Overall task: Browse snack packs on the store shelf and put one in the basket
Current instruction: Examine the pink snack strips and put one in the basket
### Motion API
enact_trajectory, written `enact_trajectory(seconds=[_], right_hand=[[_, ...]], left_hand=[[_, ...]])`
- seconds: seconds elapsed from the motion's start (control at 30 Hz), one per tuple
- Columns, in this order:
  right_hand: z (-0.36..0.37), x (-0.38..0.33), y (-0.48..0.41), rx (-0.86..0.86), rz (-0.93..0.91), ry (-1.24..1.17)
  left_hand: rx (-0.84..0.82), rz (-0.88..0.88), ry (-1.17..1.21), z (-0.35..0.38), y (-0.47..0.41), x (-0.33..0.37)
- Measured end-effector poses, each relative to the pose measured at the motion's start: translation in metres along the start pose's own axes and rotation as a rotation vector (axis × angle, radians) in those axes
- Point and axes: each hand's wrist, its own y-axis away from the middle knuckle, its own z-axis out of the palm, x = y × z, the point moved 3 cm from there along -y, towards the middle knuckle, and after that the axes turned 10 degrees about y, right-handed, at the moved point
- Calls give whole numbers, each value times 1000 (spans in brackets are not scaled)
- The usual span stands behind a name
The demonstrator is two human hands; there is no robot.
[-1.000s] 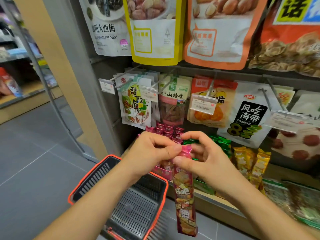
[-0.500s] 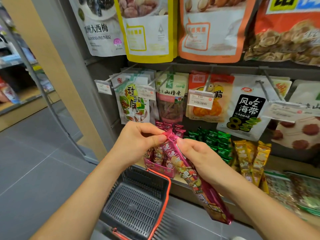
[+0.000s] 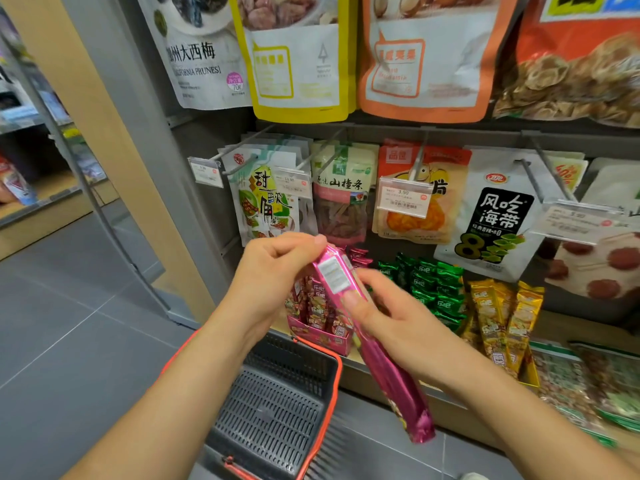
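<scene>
Slippage threatens: at frame centre the left hand (image 3: 273, 271) pinches the pink pack (image 3: 398, 386) by its top, the right hand (image 3: 391, 317) grips its middle; its tail hangs right of the basket (image 3: 273, 410), so a release may miss.

L hand (image 3: 273, 271) pinches pack (image 3: 401, 396) top, fingers curled; R hand (image 3: 394, 323) grips lower; forearms converge.

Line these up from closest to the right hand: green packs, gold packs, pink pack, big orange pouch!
From the right hand:
1. Pink pack, held in it.
2. Green packs, just behind, on the shelf.
3. Gold packs, farther right.
4. Big orange pouch, hanging high above.
</scene>
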Motion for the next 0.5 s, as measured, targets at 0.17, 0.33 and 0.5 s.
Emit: enact_trajectory(seconds=[0.17, 0.33, 0.5], right_hand=[[5, 0, 6, -26, 36, -7], [10, 1, 6, 106, -5, 14], [13, -6, 8, 149, -48, 21]], left_hand=[[158, -19, 79, -12, -7, -5], [114, -47, 66, -5, -4, -9], [105, -58, 184, 3, -3, -12]])
